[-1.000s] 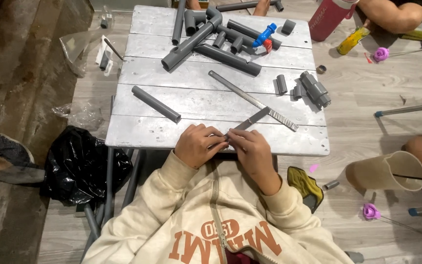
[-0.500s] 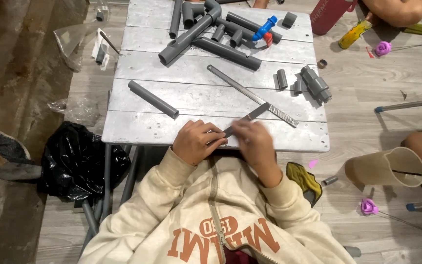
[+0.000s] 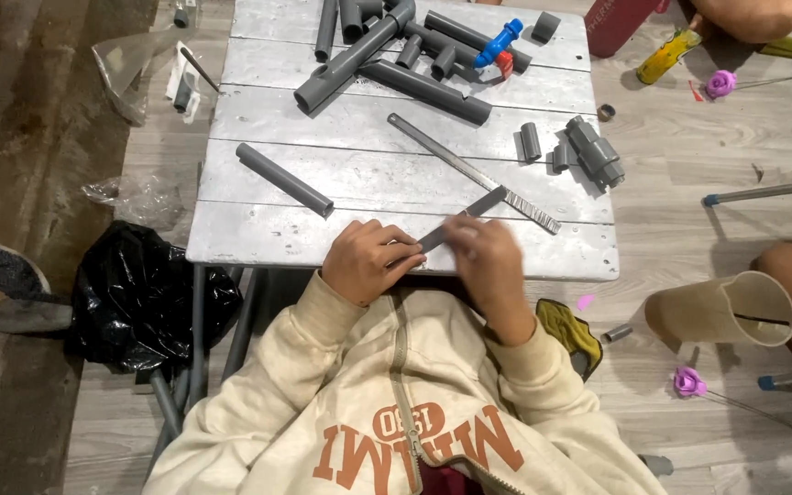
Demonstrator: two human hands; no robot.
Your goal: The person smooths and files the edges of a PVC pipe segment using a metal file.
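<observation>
1. Sitting at the near edge of the grey plank table [image 3: 286,234], the person in the cream sweatshirt [image 3: 396,403] worked with both hands close to the chest, elbows tucked. Good base for fine work.
2. Stock lay further up the table: a heap of grey pipes and fittings [image 3: 396,46] at the far end with a blue valve handle [image 3: 497,41] on it, a single grey pipe length [image 3: 283,179] to the left, short couplings [image 3: 588,151] to the right. All well apart from the hands, so nothing to snag.
3. A long flat file [image 3: 474,174] lay diagonally mid-table, untouched, its near end close to the tip of the held tool.
4. The left hand [image 3: 368,261] was curled shut around the near end of a thin flat grey blade [image 3: 460,220], probably a hacksaw blade or small file; too blurred to tell which.
5. The right hand [image 3: 483,257] was motion-blurred, fingers bent over the blade's middle. It touched the blade, but I couldn't tell whether it was gripping.
6. The blade pointed up and right, off the table edge towards the file.
7. Judgement: the step looked like handling or prepping the blade. To do it well, pinch the flats, not the toothed edge; keep the left grip firm, the right light; rest the wrists on the table edge.
</observation>
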